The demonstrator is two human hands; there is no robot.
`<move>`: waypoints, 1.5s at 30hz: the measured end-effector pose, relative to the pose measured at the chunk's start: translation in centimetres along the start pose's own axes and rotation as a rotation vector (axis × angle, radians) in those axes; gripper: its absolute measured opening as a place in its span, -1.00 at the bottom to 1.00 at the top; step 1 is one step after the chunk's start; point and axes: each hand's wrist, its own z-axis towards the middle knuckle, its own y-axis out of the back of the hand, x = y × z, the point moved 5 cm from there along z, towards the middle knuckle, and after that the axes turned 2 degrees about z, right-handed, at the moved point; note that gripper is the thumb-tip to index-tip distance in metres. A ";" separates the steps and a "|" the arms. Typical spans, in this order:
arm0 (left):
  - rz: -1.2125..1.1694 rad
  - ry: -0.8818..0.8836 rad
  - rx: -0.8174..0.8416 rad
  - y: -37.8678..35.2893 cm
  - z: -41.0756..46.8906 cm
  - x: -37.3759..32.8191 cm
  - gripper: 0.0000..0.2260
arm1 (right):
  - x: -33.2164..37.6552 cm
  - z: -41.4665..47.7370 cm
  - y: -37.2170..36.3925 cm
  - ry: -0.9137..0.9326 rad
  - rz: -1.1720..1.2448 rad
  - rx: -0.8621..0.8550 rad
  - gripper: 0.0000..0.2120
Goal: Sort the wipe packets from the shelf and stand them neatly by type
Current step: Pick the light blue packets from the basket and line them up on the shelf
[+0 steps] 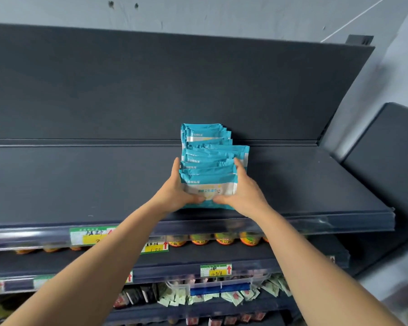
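Observation:
A row of several blue-and-white wipe packets [209, 161] stands on the dark top shelf [80, 184], running from the back panel toward the front edge. My left hand [177, 189] grips the left side of the front packets, thumb across the face of the nearest one. My right hand [242, 188] grips the right side, its thumb meeting the left thumb on the same packet face. The packets between my palms lean slightly and overlap unevenly. Only one type of packet shows.
The shelf's front lip carries a green and yellow price tag [92, 235]. Below it, orange-lidded jars [224, 238] line a lower shelf. Lower down sit small sachets and a clear bin [219, 285]. A dark panel [391, 165] stands at the right.

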 end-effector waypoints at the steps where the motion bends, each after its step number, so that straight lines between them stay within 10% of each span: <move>1: 0.020 -0.017 -0.017 0.0 0.1 -0.1 -0.18 | -0.1 0.1 0.1 0.016 -0.005 -0.044 0.16; 12: 0.419 -0.107 -0.217 0.3 -1.5 -1.2 0.24 | -1.2 -0.6 0.1 0.026 -0.032 -0.025 0.18; 25: 1.304 -0.533 -0.140 -2.7 -3.5 -3.9 -0.41 | 0.3 -7.9 1.4 0.000 -0.599 -0.305 -0.37; 45: 1.259 -1.069 0.276 -15.3 -18.1 -4.3 -0.61 | -2.6 -37.7 0.3 -0.801 -0.807 -0.442 -0.53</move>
